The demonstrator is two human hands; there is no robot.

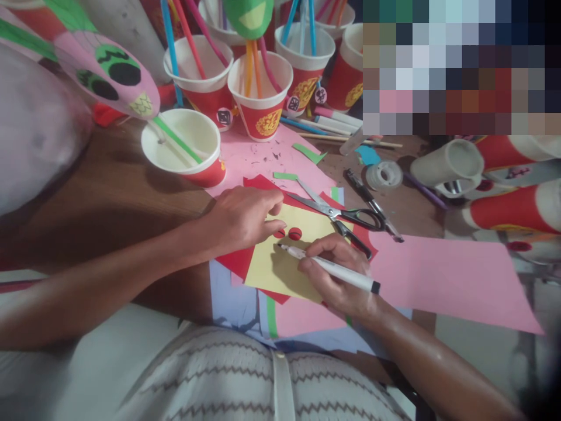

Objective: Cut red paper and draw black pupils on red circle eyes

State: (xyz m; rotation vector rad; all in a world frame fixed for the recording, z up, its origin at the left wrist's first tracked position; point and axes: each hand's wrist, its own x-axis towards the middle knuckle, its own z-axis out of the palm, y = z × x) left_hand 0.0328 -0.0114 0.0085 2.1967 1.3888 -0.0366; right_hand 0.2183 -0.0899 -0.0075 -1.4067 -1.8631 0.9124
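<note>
A white marker with a black end is held in my right hand. Its dark tip hovers over or touches the yellow paper; which, I cannot tell. Two small red circles lie on this paper, the right one marked with a black line. My left hand rests at the paper's left side, thumb and forefinger apart, with the thumb tip by the left red circle. Its other fingers are hidden. Beneath are red sheets. Black-handled scissors lie open across the far edge.
Paper cups with straws, including a red one, stand at the back. A pink balloon with a green-eyed face leans from a cup. A black pen, tape roll and pink sheet lie to the right.
</note>
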